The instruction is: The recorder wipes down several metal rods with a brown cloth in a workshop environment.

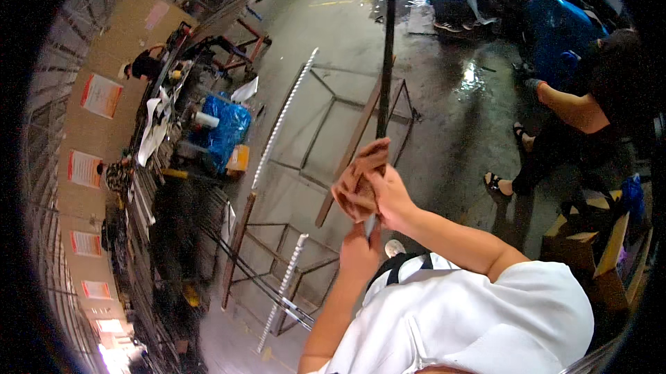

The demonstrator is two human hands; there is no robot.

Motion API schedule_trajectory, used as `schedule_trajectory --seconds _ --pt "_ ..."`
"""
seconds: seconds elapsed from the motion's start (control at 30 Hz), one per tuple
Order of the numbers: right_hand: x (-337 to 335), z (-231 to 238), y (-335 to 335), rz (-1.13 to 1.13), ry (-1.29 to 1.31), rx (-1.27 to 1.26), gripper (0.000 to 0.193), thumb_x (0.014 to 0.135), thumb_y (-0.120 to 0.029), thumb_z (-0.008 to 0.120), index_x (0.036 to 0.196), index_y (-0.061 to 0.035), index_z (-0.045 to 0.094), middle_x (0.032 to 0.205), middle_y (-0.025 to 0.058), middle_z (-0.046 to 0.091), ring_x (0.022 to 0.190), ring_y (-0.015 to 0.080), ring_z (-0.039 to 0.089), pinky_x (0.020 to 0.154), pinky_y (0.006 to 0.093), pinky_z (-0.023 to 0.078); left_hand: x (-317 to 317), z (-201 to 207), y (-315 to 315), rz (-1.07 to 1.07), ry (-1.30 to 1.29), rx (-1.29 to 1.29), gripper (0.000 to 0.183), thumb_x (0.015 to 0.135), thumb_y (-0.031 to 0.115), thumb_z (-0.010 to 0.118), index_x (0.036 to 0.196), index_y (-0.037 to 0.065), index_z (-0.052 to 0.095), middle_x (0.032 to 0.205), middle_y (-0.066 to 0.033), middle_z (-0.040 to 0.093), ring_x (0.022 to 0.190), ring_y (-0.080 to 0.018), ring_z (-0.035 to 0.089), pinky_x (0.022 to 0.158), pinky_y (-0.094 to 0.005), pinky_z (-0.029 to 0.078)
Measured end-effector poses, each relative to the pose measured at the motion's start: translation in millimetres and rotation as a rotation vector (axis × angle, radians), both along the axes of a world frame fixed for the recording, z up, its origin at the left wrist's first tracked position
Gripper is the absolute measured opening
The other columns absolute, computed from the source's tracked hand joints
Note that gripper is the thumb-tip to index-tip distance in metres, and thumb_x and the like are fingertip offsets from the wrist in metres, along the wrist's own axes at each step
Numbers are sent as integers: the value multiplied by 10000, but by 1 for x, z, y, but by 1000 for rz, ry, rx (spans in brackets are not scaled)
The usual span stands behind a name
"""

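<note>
A long dark bar [388, 48] stretches away from me, up past the top edge of the view. My right hand [393, 198] is closed on a crumpled brown cloth [359, 183], which is wrapped about the bar near its close end. Just below the cloth, my left hand [360, 250] grips the bar's near end, where a short pale grey stretch shows between the hands. The cloth covers part of the bar and some of my right fingers.
Metal frame stands [304, 166] with wooden rails lie ahead and left, bearing white spiral-wrapped strips [286, 121]. Thin rods [260, 280] cross them. A cluttered bench with a blue bag [225, 124] runs along the left. At right are another person's arm [576, 107] and an open cardboard box [583, 245].
</note>
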State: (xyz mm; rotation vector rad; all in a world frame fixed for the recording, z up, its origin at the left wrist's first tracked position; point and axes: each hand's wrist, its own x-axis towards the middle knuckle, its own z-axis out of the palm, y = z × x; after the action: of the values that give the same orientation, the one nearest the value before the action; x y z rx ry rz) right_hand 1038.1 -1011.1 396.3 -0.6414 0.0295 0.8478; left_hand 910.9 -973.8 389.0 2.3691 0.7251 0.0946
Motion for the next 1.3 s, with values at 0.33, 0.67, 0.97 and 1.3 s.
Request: schedule_trajectory --seconds 0.33,0.67,0.97,1.3 --pt "92 -4 7 -163 -20 43 187 931 -233 433 904 -50 458 800 62 563 690 175 568 584 313 482 -143 -55 -12 280 374 257 305 767 351 612 803 56 539 716 -181 592 689 -400 569 597 -472 427" --pt "265 97 -16 -313 -328 -7 238 927 -293 415 968 -86 523 815 58 608 645 171 586 497 301 454 -350 -122 -31 583 425 328 201 666 249 664 647 65 586 663 -156 583 613 -360 561 567 -445 435" --pt "216 84 -18 -158 -240 377 338 851 -491 459 837 -159 524 645 12 532 534 154 501 447 296 382 -392 -142 -67 650 547 170 208 694 273 631 740 71 616 683 -162 598 631 -365 575 581 -444 451" --pt "271 128 -36 89 -317 703 408 864 -471 423 613 -150 427 505 20 389 422 150 388 340 320 265 -438 -141 -100 586 601 43 259 724 300 594 844 77 650 705 -169 614 651 -371 590 596 -444 468"
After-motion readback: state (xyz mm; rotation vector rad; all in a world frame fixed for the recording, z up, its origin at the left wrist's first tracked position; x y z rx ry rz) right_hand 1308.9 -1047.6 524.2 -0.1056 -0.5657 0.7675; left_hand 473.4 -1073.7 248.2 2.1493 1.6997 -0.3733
